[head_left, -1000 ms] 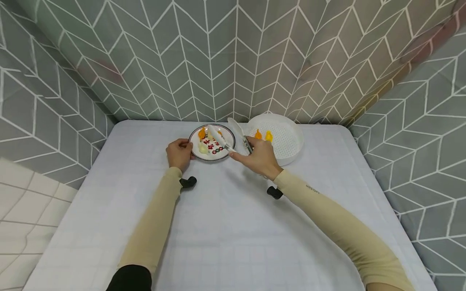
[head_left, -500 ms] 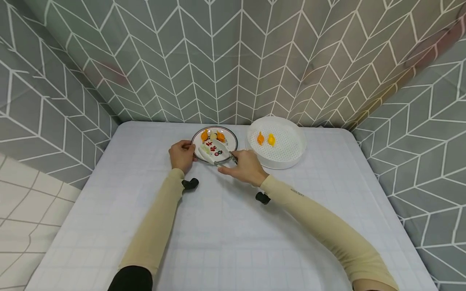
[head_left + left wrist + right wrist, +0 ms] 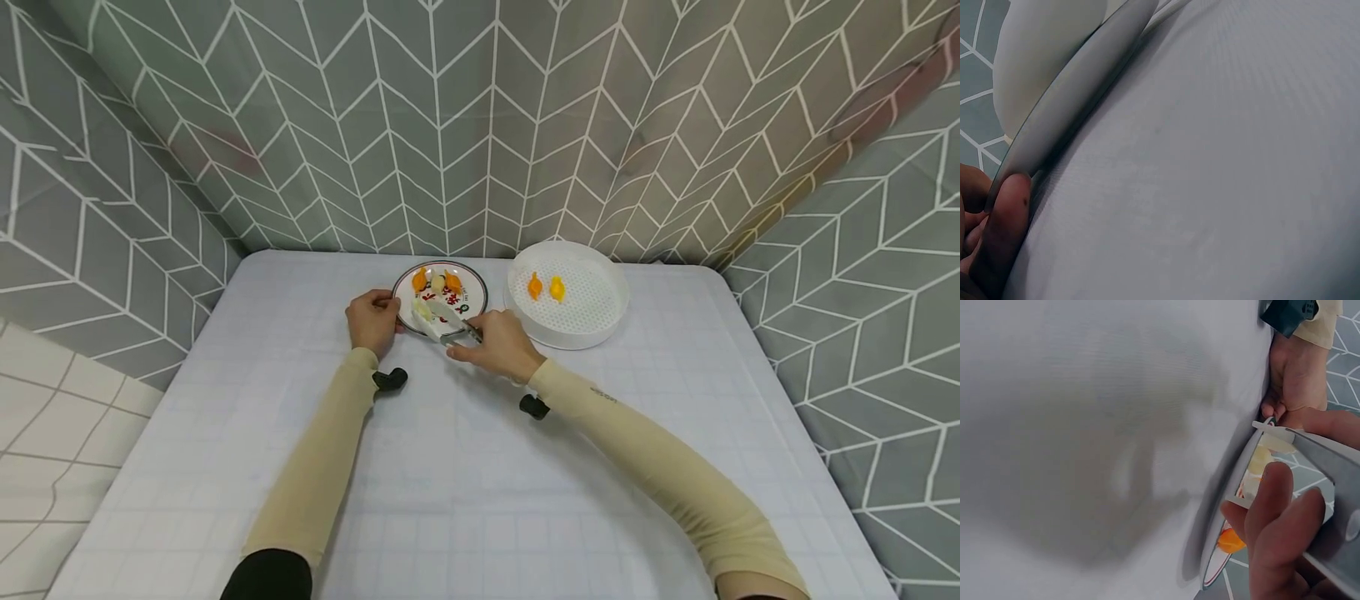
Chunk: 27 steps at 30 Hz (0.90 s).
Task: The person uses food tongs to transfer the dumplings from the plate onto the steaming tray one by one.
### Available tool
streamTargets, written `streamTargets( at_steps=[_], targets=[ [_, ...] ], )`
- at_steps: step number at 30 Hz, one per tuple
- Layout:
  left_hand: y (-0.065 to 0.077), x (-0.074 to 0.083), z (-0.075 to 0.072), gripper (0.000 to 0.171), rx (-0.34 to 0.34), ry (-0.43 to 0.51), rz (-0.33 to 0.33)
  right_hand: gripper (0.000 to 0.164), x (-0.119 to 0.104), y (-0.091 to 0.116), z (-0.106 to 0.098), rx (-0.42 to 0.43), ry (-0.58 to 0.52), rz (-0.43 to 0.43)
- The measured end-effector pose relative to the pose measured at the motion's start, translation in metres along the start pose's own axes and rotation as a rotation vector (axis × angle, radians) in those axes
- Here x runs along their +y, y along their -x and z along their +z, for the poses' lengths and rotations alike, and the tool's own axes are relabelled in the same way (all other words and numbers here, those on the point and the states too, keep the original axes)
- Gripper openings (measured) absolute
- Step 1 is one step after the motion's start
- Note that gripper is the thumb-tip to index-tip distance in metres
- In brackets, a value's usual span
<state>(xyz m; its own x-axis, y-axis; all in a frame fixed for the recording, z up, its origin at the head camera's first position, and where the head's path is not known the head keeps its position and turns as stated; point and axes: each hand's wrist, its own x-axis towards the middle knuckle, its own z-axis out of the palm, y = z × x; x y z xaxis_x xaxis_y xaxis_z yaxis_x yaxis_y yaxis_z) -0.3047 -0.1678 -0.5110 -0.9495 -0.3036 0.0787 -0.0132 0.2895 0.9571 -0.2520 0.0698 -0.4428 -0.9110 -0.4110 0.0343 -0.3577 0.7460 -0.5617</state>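
Note:
In the head view my left hand (image 3: 372, 321) pinches the left rim of a round, dark-edged plate (image 3: 474, 287) with red lettering. The left wrist view shows a fingertip (image 3: 1013, 197) against the plate's outer side. My right hand (image 3: 504, 342) grips metal tongs (image 3: 453, 317) with broad white tips, held low over the plate's front part. A pale yellow-green piece (image 3: 422, 310) lies between or beside the tips; whether they touch it I cannot tell. Two orange pieces (image 3: 419, 280) and a cream piece (image 3: 438, 284) lie at the plate's back.
Right of the plate stands a round white tray (image 3: 600, 300) with a perforated floor. An orange piece (image 3: 535, 286) and a yellow piece (image 3: 557, 289) lie in it. A white cloth (image 3: 465, 467) covers the table, and a patterned curtain (image 3: 465, 125) hangs behind.
My right hand has moved left and toward me, bringing the tongs from the tray's edge to the pale yellow-green piece; their tips have drawn closer together. The left hand stays on the rim.

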Motion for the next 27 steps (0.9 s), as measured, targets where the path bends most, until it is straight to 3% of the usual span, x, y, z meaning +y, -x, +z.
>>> streamTargets(
  at_steps=[9, 18, 27],
  targets=[
    [0.001, 0.0, 0.0, 0.025, 0.0, -0.019, -0.008, 0.031, -0.004, -0.002, -0.003, -0.01, 0.012, -0.033],
    [-0.001, -0.001, 0.0, 0.024, 0.005, -0.015, 0.001, 0.037, -0.004, -0.001, -0.009, -0.029, -0.007, -0.023],
    [-0.001, -0.001, 0.0, 0.026, 0.005, -0.042, 0.007, 0.043, -0.002, 0.005, -0.036, -0.021, -0.053, 0.008]
  ],
)
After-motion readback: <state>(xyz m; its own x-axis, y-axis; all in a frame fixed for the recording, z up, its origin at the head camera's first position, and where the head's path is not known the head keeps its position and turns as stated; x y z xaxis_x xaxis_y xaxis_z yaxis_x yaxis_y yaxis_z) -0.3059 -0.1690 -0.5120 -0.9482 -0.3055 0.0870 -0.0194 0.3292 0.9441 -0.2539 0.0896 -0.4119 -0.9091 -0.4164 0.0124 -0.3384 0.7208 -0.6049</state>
